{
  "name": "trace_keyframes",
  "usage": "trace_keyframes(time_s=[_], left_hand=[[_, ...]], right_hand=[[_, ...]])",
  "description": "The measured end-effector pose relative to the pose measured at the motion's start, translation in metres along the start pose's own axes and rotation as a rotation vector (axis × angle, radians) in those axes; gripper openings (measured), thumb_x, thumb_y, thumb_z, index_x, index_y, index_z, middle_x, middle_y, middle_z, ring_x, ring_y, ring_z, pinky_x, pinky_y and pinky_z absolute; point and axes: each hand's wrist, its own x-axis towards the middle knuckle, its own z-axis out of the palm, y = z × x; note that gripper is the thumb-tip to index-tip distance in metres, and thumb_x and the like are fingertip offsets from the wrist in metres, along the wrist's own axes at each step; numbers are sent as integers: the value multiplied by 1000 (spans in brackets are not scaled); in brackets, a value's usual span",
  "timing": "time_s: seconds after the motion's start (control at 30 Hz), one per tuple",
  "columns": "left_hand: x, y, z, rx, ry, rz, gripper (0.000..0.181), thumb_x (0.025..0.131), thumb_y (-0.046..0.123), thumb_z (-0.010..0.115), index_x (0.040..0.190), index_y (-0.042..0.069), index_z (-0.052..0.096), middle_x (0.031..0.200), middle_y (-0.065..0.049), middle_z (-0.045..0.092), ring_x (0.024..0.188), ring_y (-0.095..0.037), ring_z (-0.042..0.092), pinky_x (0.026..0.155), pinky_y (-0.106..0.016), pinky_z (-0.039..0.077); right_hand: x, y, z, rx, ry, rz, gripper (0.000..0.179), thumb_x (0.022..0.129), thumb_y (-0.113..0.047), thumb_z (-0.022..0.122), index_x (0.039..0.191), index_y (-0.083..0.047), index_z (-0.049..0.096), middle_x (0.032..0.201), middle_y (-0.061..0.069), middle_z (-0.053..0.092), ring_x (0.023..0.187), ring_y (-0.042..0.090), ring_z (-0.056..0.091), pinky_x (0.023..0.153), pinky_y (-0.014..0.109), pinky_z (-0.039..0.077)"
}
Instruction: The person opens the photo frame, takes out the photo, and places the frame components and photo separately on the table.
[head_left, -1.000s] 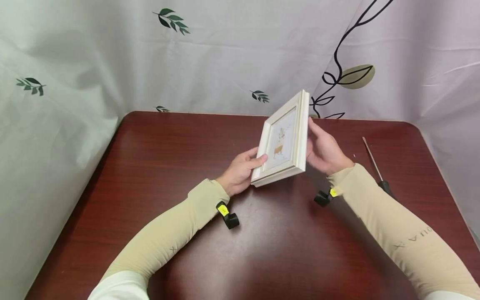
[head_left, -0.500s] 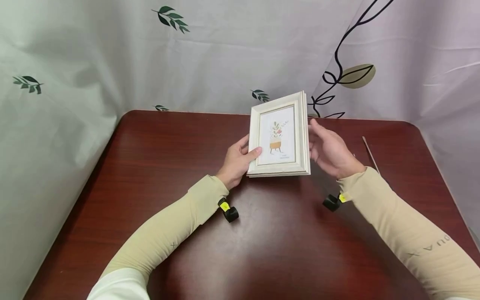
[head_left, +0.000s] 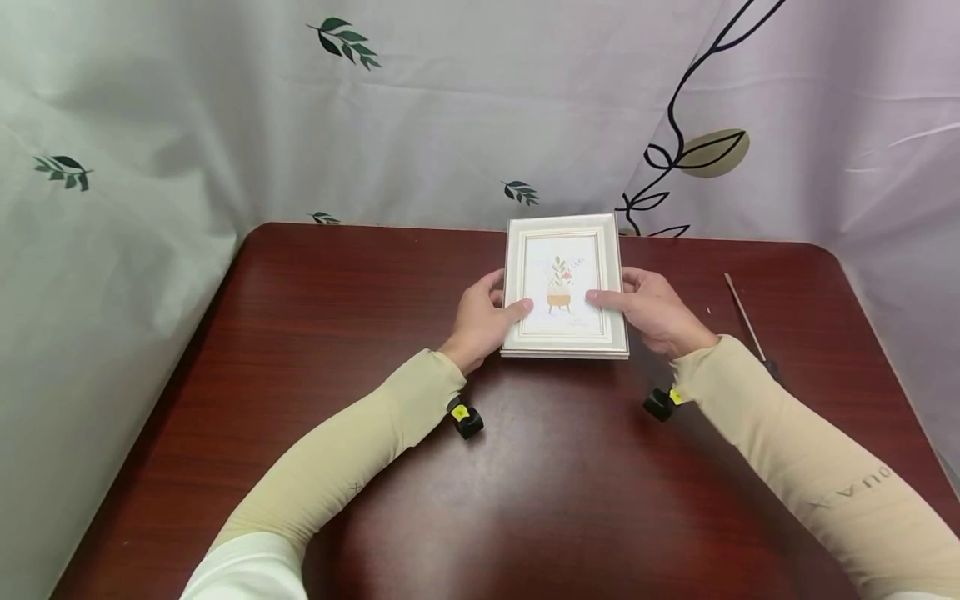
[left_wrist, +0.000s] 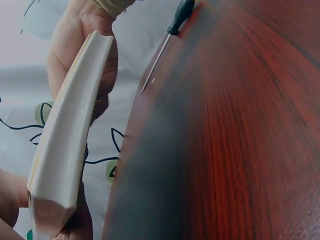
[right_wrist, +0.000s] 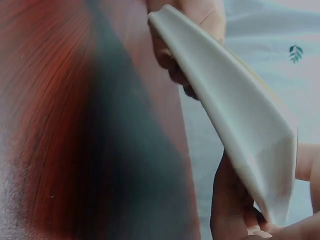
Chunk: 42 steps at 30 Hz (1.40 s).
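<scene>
A white picture frame (head_left: 564, 343) with a flower-pot print is held face up toward the head camera, its near edge showing above the table. My left hand (head_left: 483, 321) grips its left side, thumb on the front and fingers behind. On the opposite side my right hand (head_left: 662, 312) grips it the same way, its thumb reaching over the print. Both wrist views show the frame's pale side edge (left_wrist: 70, 130) from below, raised off the tabletop, with fingers (right_wrist: 232, 200) curled under its back. The frame's back is mostly hidden.
A screwdriver (head_left: 746, 321) with a dark handle lies on the reddish-brown table (head_left: 360, 317) to the right, partly behind the right sleeve. A pale curtain (head_left: 420, 125) with leaf prints hangs behind the table's far edge.
The picture frame has turned from slanting sideways to facing the head camera and has come down slightly. My right hand, loose beside its right edge before, now grips that side with the thumb on the front.
</scene>
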Motion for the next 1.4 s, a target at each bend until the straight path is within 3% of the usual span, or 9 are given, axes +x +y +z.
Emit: trace_keyframes(time_s=[0.2,0.37,0.6,0.83,0.97,1.1,1.27,1.4], left_hand=[[3,1,2,188,23,-8,60,86,16,79,140,2,56,91,-7,71,76,-16,66,75,-29,55],[9,1,2,324,35,-16,59,84,23,81,134,0,61,96,-6,71,84,-16,65,81,-31,55],[18,0,2,548,38,32,45,82,35,81,112,2,72,99,-8,71,90,-23,62,84,-35,54],[23,-2,4,646,23,-19,55,82,38,82,119,0,66,109,-12,68,93,-24,63,85,-37,54],[24,-3,7,701,20,-35,42,81,38,82,98,2,67,92,-9,66,79,-23,61,72,-36,54],[25,-3,10,761,28,-16,34,80,37,83,80,7,65,78,-6,64,70,-21,56,65,-34,52],[26,-1,12,827,37,15,32,79,35,82,74,8,65,74,-6,65,71,-23,59,67,-33,53],[27,3,11,864,41,20,34,79,36,82,70,8,64,74,-7,65,74,-25,61,70,-35,53]], right_hand=[[11,13,-4,-83,-1,60,56,96,-6,67,143,9,43,111,12,68,83,6,69,76,27,59],[18,20,-4,-144,-1,97,53,96,-8,67,142,8,45,122,21,64,84,7,68,75,27,59],[23,24,-2,-207,-8,112,53,96,-10,68,139,11,47,124,26,61,85,9,66,75,25,58],[25,27,2,-382,55,119,53,91,-14,74,132,12,52,116,23,62,85,15,63,71,22,55],[26,28,4,-464,100,114,51,88,-16,77,126,11,57,109,23,64,80,18,63,67,24,55],[27,31,6,-482,123,104,48,86,-15,78,122,11,59,106,22,64,75,18,64,64,25,56],[28,33,8,-510,149,82,46,84,-14,79,117,11,60,103,22,64,77,21,64,65,27,56],[29,30,11,-567,171,69,48,83,-15,79,118,11,60,106,22,63,88,27,61,74,32,55]])
